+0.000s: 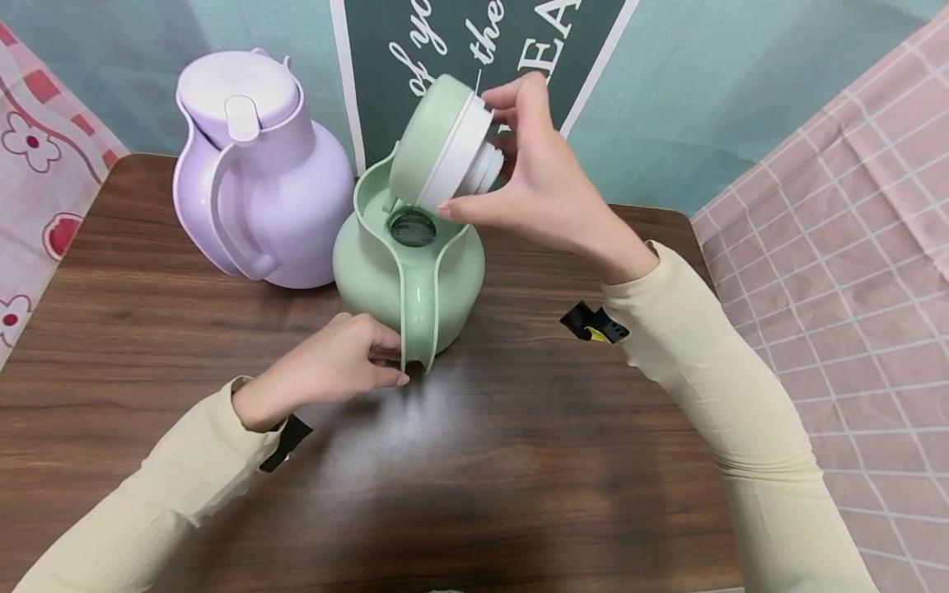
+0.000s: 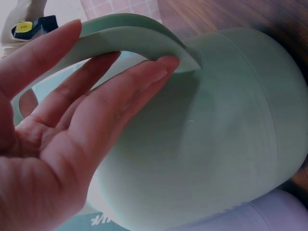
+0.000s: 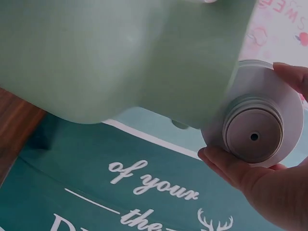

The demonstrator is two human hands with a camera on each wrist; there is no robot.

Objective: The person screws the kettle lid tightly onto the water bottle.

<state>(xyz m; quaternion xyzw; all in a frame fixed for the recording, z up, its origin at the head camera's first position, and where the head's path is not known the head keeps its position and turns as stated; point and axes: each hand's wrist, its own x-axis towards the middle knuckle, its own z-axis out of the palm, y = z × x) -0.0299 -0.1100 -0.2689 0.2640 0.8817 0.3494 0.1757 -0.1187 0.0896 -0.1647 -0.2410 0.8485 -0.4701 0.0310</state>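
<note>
A light green vacuum jug (image 1: 356,268) stands upright on the table, its round mouth (image 1: 412,228) uncovered. My left hand (image 1: 334,358) holds its handle (image 1: 419,309) low down; in the left wrist view, the thumb and fingers lie on either side of the handle (image 2: 125,38). My right hand (image 1: 544,177) grips the jug's lid (image 1: 430,132) above the mouth. This lid is green on its outer part and white on its inner part, and it is tilted on its side. The right wrist view shows the round stopper end of the lid (image 3: 252,134) with a small hole.
A lilac vacuum jug (image 1: 296,193) with its lid on stands to the left of the green one. Behind them a dark green sign (image 1: 371,49) with white lettering hangs against a blue cloth. Pink checked cloth (image 1: 853,272) borders the wooden table (image 1: 519,494) on the right.
</note>
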